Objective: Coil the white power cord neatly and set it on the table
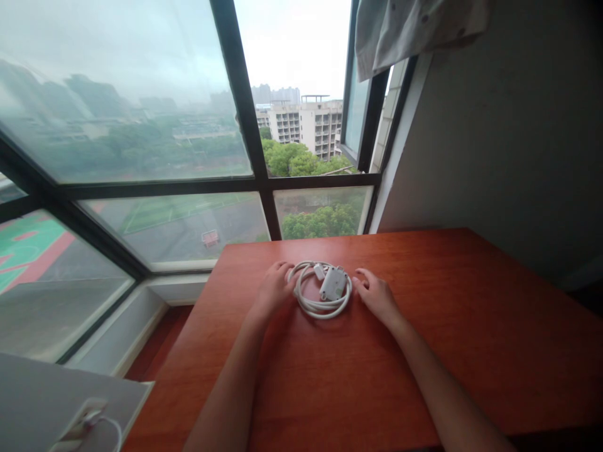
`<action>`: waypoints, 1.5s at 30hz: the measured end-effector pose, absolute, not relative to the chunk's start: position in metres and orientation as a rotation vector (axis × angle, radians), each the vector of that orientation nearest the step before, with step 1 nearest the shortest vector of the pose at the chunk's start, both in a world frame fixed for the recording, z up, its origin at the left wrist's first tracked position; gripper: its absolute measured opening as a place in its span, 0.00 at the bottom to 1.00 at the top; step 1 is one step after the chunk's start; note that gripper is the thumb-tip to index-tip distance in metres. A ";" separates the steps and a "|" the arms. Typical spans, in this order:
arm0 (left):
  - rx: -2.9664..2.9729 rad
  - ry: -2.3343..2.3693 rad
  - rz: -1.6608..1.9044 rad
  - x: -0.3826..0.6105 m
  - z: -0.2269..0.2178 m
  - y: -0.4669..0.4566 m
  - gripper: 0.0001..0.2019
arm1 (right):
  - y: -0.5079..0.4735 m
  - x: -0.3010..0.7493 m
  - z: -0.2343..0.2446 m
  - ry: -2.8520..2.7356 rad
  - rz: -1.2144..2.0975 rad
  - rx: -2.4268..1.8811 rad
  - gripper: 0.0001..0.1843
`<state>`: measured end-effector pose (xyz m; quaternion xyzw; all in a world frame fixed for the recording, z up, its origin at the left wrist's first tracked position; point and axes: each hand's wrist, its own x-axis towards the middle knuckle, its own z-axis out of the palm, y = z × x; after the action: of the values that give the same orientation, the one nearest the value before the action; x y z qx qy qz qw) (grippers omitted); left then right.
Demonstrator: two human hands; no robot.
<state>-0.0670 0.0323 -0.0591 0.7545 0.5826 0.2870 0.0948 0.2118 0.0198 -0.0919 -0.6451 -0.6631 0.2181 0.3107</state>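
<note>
A white cable lies coiled in a loop on the reddish-brown wooden table. A white charger block rests on top of the coil, with a small white plug end beside it. My left hand lies at the coil's left edge, fingers curled against the cable. My right hand rests flat on the table at the coil's right side, fingers spread and touching the loop.
A large window with dark frames rises just behind the table. A grey wall stands to the right, with cloth hanging at the top. A grey surface with a small white device and cord sits at the lower left.
</note>
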 end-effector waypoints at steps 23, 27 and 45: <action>2.049 1.944 0.640 -0.083 -0.064 0.037 0.16 | 0.006 0.194 -0.077 -1.272 1.664 -1.358 0.10; 2.063 1.944 0.615 -0.082 -0.063 0.036 0.16 | 0.006 0.194 -0.080 -1.231 1.697 -1.314 0.10; 2.039 1.988 0.745 -0.079 -0.054 0.034 0.13 | 0.007 0.175 -0.079 -1.065 1.668 -1.295 0.11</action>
<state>-0.0786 0.0336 -0.0545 0.6893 0.6721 0.2520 0.0986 0.1747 0.0069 -0.0792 -0.5068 -0.4168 0.6527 0.3788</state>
